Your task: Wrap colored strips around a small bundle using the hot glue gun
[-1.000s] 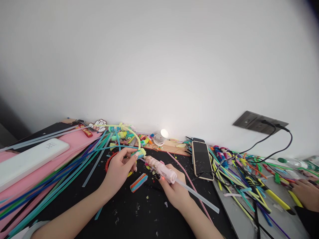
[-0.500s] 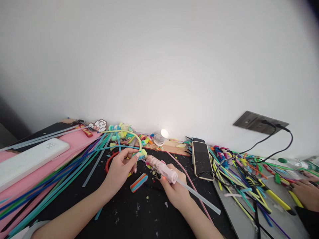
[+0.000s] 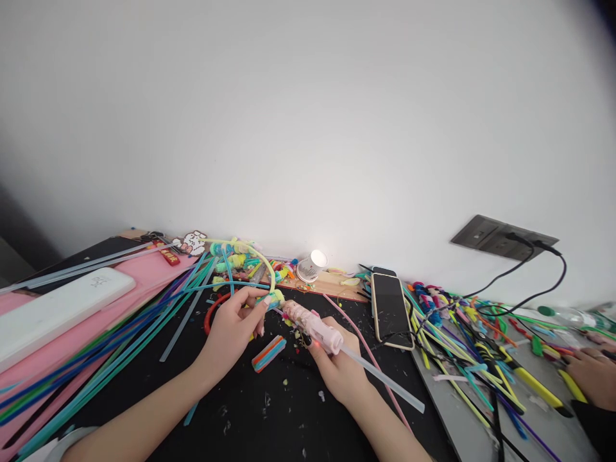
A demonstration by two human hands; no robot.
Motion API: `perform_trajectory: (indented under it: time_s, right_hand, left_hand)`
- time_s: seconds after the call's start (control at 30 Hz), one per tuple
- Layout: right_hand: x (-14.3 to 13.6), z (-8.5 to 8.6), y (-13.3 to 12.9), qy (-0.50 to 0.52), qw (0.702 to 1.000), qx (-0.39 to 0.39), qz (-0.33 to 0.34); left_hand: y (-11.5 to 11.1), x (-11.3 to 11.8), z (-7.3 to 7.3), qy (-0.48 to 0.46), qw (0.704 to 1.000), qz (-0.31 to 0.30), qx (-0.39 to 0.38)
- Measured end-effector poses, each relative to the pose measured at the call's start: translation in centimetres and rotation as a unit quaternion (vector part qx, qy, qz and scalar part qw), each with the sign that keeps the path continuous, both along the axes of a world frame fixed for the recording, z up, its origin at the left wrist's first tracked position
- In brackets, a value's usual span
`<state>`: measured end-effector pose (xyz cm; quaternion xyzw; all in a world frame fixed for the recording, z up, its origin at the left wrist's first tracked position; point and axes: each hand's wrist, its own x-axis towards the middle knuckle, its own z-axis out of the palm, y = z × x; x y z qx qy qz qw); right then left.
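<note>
Between its pinched fingers, my left hand (image 3: 239,324) holds a small yellow and teal fuzzy piece (image 3: 273,299), from which a pale yellow pipe cleaner (image 3: 262,255) arcs up and to the left. My right hand (image 3: 339,362) is wrapped round a pink glue gun (image 3: 315,326), its nozzle pointing left, close to the fuzzy piece. A translucent glue stick (image 3: 385,378) sticks out of the gun's back end. Below the hands a striped orange, white and blue bundle (image 3: 269,353) lies on the black surface (image 3: 260,417).
A paper cup (image 3: 312,264) stands by the wall. A phone (image 3: 391,310) lies right of it. Pipe cleaners (image 3: 135,333) cover the left side near a white case (image 3: 62,308). Yellow-handled pliers (image 3: 534,385) and another person's hand (image 3: 591,372) are at the right.
The loose end of the pale yellow pipe cleaner has swung up and slightly right. The fuzzy piece and my left hand have barely shifted; my right hand stays in place.
</note>
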<state>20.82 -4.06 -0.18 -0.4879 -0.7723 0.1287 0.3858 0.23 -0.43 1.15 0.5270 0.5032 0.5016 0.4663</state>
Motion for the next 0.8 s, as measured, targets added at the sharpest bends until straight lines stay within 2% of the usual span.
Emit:
perform_trajectory:
  time_s: [0.4, 0.8]
  right_hand:
    - [0.06, -0.10, 0.07, -0.004, 1.000, 0.009, 0.013]
    - [-0.02, -0.11, 0.04, -0.013, 1.000, 0.009, 0.013]
  left_hand:
    - [0.43, 0.09, -0.46, -0.117, 0.992, -0.006, -0.051]
    - [0.75, 0.08, -0.95, -0.172, 0.983, -0.017, -0.069]
